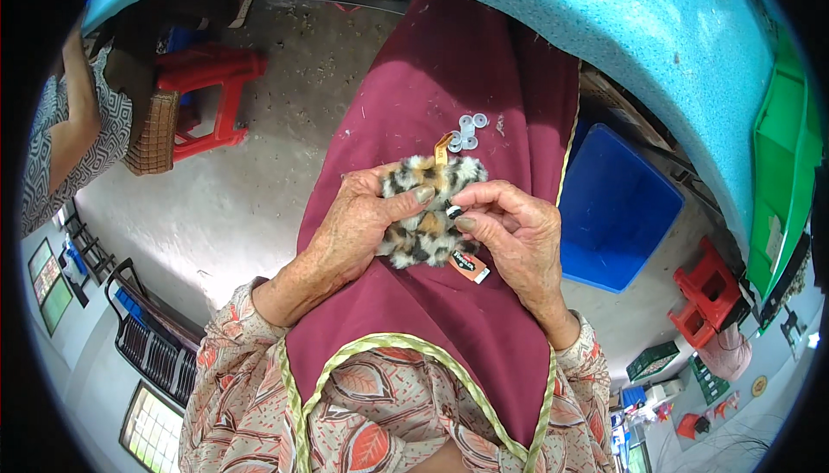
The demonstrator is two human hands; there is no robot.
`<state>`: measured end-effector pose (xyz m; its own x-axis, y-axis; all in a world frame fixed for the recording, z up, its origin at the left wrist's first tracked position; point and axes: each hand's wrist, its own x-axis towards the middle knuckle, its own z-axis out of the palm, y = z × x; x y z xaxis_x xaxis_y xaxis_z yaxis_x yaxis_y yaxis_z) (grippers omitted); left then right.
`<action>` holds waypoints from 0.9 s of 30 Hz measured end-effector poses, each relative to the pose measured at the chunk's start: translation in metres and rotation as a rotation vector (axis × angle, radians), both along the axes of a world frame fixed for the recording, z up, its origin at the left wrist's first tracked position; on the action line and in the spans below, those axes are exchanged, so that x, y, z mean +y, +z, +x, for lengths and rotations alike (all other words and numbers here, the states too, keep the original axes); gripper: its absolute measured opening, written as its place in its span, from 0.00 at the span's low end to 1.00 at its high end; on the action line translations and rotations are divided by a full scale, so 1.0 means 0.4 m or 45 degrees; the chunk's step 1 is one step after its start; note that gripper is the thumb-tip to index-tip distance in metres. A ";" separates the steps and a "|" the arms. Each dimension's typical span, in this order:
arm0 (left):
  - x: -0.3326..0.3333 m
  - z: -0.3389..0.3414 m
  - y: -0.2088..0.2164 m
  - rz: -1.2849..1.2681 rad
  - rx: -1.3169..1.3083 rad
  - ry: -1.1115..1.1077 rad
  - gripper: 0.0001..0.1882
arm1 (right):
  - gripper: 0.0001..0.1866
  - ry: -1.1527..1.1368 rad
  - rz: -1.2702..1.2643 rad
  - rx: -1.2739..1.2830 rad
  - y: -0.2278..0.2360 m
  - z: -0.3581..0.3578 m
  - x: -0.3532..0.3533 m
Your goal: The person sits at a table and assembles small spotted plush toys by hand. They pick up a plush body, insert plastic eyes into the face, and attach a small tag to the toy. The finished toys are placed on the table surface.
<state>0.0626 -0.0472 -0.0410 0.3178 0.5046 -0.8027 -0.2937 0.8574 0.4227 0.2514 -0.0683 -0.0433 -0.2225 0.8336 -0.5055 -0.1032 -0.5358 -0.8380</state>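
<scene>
A furry plush piece with black, white and tan spots rests over my lap on a maroon apron. My left hand grips its left side, the thumb pressed on the fur. Between the thumb and forefinger of my right hand is a small black and white piece, held against the plush; its exact kind I cannot make out. A tan label sticks up from the plush's top edge, and an orange and black tag shows below it. Several small clear plastic washers lie on the apron just beyond.
A speckled light-blue table curves across the far side. On the floor to the right is a blue bin, with a red stool past it. At left, another person sits near a red stool. A green tray stands far right.
</scene>
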 end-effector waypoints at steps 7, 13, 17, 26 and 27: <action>-0.001 -0.007 -0.010 0.011 0.078 -0.036 0.14 | 0.08 0.060 0.166 -0.076 -0.016 -0.008 0.013; 0.003 -0.009 0.005 0.232 0.255 -0.248 0.14 | 0.08 0.120 0.155 -0.143 -0.008 -0.007 0.019; 0.004 -0.022 0.008 0.597 0.426 -0.523 0.15 | 0.07 0.198 0.371 -0.296 -0.019 -0.004 0.013; -0.026 -0.009 -0.009 0.768 0.545 -0.621 0.17 | 0.04 0.057 0.054 -0.230 -0.026 -0.031 -0.034; -0.027 -0.008 -0.013 0.799 0.557 -0.617 0.16 | 0.04 0.073 0.029 -0.245 -0.028 -0.031 -0.037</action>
